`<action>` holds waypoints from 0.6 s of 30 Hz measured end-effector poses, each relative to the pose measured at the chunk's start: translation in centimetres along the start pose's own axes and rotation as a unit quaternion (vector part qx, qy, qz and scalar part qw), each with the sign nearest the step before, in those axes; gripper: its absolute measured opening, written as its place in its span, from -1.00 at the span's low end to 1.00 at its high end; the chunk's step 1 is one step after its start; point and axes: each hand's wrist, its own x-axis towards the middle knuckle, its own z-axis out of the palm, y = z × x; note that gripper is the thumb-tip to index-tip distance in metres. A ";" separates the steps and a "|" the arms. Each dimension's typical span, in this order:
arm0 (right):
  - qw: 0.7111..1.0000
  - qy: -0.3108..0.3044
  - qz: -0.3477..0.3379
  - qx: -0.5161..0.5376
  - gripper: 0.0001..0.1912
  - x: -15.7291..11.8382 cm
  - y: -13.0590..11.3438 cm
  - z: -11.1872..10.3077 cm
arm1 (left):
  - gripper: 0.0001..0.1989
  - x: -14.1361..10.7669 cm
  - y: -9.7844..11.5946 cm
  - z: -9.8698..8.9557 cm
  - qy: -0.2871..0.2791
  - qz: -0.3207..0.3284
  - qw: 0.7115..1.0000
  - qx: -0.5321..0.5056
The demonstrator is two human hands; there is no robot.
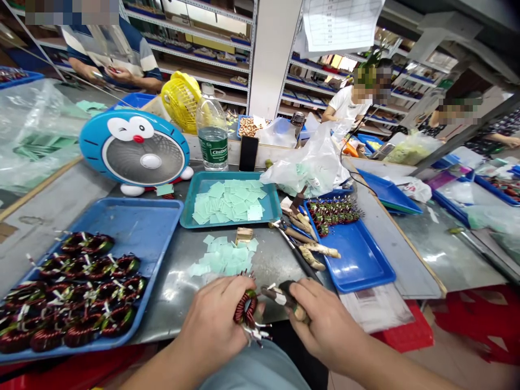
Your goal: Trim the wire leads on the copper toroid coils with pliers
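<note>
At a steel workshop bench [173,303] before metal shelving [195,54], the left hand [211,325] grips a copper-wound toroid coil [246,307] while the right hand [329,319] closes around a wooden-handled tool [284,298] just beside it. More coils [77,292] crowd a blue tray [138,227]; pale green paper squares [229,200] lie in a teal tray [276,208].

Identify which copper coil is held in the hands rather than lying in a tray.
The coil gripped in the left hand, up off the table; every other coil lies in the blue tray on the left or the blue tray on the right.
</note>
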 end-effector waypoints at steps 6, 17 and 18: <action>0.999 -0.016 0.009 0.050 -0.92 0.7 -0.2 -1.2 | -0.76 0.1 0.4 -0.5 -0.127 -0.190 0.947 -0.227; 0.999 -0.007 0.017 0.035 -0.79 0.1 -0.1 -0.5 | -0.66 0.6 0.5 -0.4 -0.161 -0.245 0.882 -0.369; 0.999 -0.008 0.019 0.040 -0.79 0.1 -0.2 -0.5 | -0.61 0.6 0.4 -0.4 -0.160 -0.249 0.872 -0.390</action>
